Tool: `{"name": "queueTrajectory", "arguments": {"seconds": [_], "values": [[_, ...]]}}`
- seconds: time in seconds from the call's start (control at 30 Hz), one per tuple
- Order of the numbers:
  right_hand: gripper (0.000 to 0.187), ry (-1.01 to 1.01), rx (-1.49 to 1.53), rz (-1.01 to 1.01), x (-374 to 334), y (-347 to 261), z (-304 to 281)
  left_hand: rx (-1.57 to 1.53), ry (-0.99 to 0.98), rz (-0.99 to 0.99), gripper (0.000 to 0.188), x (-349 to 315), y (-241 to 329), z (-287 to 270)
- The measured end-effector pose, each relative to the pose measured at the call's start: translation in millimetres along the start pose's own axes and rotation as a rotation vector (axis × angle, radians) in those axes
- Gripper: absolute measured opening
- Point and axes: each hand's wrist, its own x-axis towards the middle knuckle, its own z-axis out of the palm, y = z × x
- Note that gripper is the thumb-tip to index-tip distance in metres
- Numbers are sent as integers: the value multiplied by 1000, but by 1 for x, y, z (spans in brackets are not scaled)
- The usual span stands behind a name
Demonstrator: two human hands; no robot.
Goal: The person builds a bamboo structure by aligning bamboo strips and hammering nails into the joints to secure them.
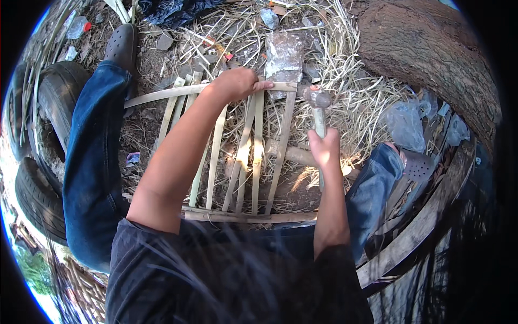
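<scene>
Between my legs lies a frame of pale split-bamboo slats (258, 156), running from a long top strip (167, 93) to a bottom rail (253, 217). My left hand (237, 85) is closed over the top strip, its thumb pointing right along it. The right end of that strip rests at the near edge of a flat, worn block (284, 56). My right hand (326, 148) grips the handle of a hammer (318, 102), its head up beside the strip's right end, apart from it.
Dry straw and shavings (345, 70) litter the ground. A thick log (426, 54) lies at the far right, near clear plastic bags (404, 125). Old tyres (40, 200) stand at the left. A short wooden stick (291, 153) lies beneath the slats. A black plastic bag (175, 11) is at the far edge.
</scene>
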Motion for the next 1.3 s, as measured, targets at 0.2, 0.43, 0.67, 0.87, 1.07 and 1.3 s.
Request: {"name": "queueTrajectory", "arguments": {"seconds": [0.2, 0.43, 0.67, 0.87, 1.07, 1.3], "values": [[25, 39, 87, -35, -4, 9, 3, 24, 51, 35, 66, 7, -7, 13], [21, 3, 173, -118, -37, 3, 11, -8, 65, 54, 62, 2, -3, 10], [12, 60, 515, 180, -16, 1, 0, 2, 18, 32, 64, 3, -1, 9], [17, -129, 869, 325, -16, 5, 11, 14, 45, 45, 65, 7, -9, 14], [20, -328, 996, 485, -3, 17, 12, 79, -21, -16, 62, 7, -3, 9], [17, -578, 1058, 536, 2, 26, 2, 3, 0, -21, 63, 4, -3, 11]]}}
